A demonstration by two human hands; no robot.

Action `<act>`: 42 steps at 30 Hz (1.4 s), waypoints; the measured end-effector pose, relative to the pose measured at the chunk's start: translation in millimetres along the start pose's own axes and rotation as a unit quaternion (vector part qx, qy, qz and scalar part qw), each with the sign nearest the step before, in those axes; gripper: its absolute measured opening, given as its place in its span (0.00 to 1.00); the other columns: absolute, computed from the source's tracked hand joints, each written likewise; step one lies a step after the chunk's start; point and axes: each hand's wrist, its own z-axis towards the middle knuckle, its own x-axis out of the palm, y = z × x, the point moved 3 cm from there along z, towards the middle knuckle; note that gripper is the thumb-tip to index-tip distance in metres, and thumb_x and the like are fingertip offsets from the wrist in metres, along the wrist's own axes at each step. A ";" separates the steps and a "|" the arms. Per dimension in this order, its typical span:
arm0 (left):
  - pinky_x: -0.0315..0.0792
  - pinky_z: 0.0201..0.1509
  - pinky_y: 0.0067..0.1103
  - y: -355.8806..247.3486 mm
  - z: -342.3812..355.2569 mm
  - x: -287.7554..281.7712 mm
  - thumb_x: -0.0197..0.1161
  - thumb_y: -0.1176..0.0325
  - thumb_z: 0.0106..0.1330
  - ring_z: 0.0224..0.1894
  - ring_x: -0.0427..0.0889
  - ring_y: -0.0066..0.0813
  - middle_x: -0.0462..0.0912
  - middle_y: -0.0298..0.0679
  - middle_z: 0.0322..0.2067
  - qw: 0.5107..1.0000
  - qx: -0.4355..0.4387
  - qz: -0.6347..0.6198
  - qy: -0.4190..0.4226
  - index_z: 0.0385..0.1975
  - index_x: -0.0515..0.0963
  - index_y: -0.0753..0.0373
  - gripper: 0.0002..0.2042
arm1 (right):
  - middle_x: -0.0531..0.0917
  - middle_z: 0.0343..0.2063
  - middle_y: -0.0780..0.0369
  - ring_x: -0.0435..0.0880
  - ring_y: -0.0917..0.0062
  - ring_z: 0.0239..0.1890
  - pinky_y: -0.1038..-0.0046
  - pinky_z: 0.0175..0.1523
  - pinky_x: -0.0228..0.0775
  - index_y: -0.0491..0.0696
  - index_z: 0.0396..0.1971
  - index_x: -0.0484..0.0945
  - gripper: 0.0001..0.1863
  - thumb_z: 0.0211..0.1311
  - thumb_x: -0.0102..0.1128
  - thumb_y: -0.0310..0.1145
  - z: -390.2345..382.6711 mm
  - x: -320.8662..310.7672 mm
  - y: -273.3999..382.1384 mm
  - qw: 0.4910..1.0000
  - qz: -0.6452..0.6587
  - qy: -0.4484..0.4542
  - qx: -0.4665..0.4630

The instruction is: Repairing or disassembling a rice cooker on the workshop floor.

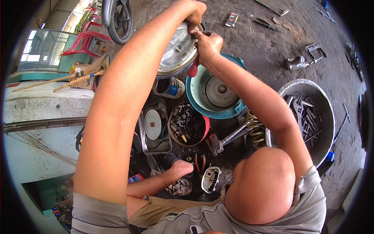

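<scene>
Nearest: a bare foot [182,168], with a white plastic part [210,179] lying beside it. Beyond these, a metal tray [157,149] and a round tin [206,128] of small metal parts; a hammer [216,145] is seen just right of the tin. Further out, a teal basin [216,114] with a round piece lying in it.

At arm's length, a silvery metal disc [171,58] is found left of the basin, near its rim, and is worked at its far right edge. The right hand [210,43] is closed, apparently about a red-handled tool [193,68]; the left hand [196,15] is curled down at the same edge, but what is pinched there cannot be told.

Judged best: the disc should be steadied by the left hand, the tool's tip seated squarely before load is put on, pressure fed in gradually, and fingers kept out of the slip line.

The tool's long axis is laid roughly near to far, butt toward the worker; its working end is hidden. No long axis is offered by the round disc, its ribbed face being turned upward.

Farthest, left: a motorbike wheel [117,27]
</scene>
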 end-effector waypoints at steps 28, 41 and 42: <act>0.81 0.60 0.38 -27.5 -33.9 -5.2 0.87 0.59 0.44 0.57 0.87 0.47 0.86 0.50 0.57 0.994 0.024 -0.052 -0.095 0.57 0.84 0.64 0.36 | 0.76 0.21 0.65 0.67 0.82 0.15 0.75 0.18 0.54 0.42 0.32 0.75 0.10 0.65 0.65 0.31 -54.3 -45.2 -0.5 0.970 0.164 0.113 0.139; 0.62 0.24 0.15 -61.0 -268.8 222.6 0.58 0.61 0.81 0.20 0.71 0.13 0.77 0.29 0.20 0.415 -0.186 -0.506 -0.732 0.30 0.78 0.67 0.17 | 0.73 0.18 0.69 0.65 0.85 0.13 0.79 0.16 0.50 0.47 0.32 0.77 0.09 0.69 0.66 0.35 -212.0 -150.6 -138.4 0.782 -0.221 0.386 0.436; 0.60 0.23 0.16 -74.8 -270.8 265.8 0.61 0.60 0.80 0.19 0.68 0.12 0.75 0.26 0.19 0.397 -0.249 -0.537 -0.702 0.28 0.77 0.66 0.18 | 0.73 0.18 0.68 0.65 0.85 0.12 0.79 0.15 0.49 0.47 0.30 0.77 0.10 0.69 0.66 0.35 -219.2 -162.4 -153.9 0.756 -0.216 0.351 0.508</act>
